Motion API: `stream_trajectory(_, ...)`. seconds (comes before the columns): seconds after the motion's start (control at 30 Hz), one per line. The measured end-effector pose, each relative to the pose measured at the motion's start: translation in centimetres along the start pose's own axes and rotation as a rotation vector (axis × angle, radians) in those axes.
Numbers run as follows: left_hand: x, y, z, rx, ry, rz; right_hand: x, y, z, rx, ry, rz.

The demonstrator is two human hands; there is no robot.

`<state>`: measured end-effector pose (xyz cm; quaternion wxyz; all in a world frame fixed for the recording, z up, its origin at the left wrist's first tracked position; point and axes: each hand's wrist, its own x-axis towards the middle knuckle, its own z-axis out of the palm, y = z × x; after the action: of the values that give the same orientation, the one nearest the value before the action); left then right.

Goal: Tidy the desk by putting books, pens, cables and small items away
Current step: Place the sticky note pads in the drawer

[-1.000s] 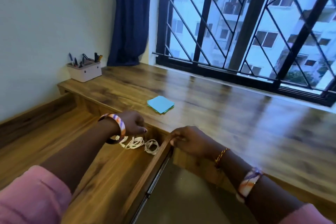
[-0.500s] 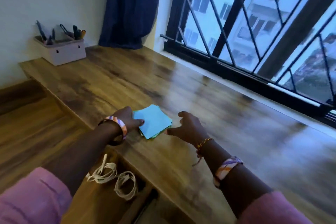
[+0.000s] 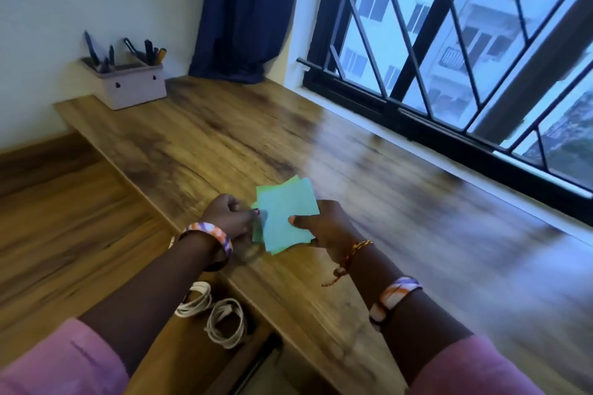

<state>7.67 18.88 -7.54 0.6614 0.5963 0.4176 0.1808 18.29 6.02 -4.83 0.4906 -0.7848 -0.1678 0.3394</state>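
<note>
Two cable coils (image 3: 208,311); pen holder (image 3: 128,82) far.

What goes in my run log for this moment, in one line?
left hand: pinches paper stack | right hand: holds blue-green square paper stack | over wooden desk

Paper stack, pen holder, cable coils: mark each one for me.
Paper stack (image 3: 287,218): head view, on the blue top sheet.
Pen holder (image 3: 131,86): head view, on its front wall.
Cable coils (image 3: 224,322): head view, on the right-hand coil's loops.
</note>
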Motion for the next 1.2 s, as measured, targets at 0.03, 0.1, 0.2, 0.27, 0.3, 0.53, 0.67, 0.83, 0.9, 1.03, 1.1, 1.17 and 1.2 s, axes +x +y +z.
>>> stream_trajectory(0.03,-1.1,0.2,-0.4,-0.034,-0.024,0.003,-1.2,-0.2,-0.1,0.123,-0.050,-0.002)
stream_trajectory(0.1,-3.5,0.6,-1.4,-0.161,-0.143,-0.016,-3.7,-0.4,0.1,0.217,-0.105,-0.040)
stream_trajectory(0.2,-7.7,0.7,-3.8,-0.282,-0.337,0.001,-7.6,-0.2,1.3,0.279,-0.133,-0.099)
stream_trajectory(0.27,-10.2,0.2,-5.8,-0.263,-0.358,0.046,-10.3,0.2,2.7,0.323,-0.146,-0.103)
stream_trajectory(0.3,-11.4,0.0,-6.9,-0.247,-0.341,0.069,-11.6,0.4,3.5,0.343,-0.152,-0.111)
stream_trajectory(0.53,-19.3,-2.7,-17.1,-0.137,-0.126,0.167,-19.6,1.3,10.8,0.471,-0.212,-0.138)
stream_trajectory(0.67,-22.9,-2.6,-23.4,-0.113,0.064,0.151,-21.9,-0.5,15.2,0.475,-0.233,-0.077)
stream_trajectory(0.83,-24.7,-2.5,-31.7,-0.066,0.363,0.138,-23.1,-3.0,21.2,0.500,-0.248,-0.003)
stream_trajectory(0.9,-24.6,-3.3,-34.9,-0.012,0.439,0.132,-22.8,-3.2,23.6,0.446,-0.244,0.016)
stream_trajectory(1.03,-23.8,-5.4,-40.3,0.018,0.507,0.026,-21.0,-1.5,30.3,0.155,-0.227,-0.009)
stream_trajectory(1.1,-22.7,-6.2,-42.1,0.000,0.495,-0.018,-19.9,0.3,33.5,0.011,-0.231,-0.037)
stream_trajectory(1.17,-21.4,-6.7,-43.7,0.013,0.475,-0.046,-18.9,2.2,36.7,-0.094,-0.237,-0.001)
stream_trajectory(1.2,-20.7,-7.0,-44.3,0.038,0.458,-0.051,-18.4,3.1,38.1,-0.132,-0.250,0.026)
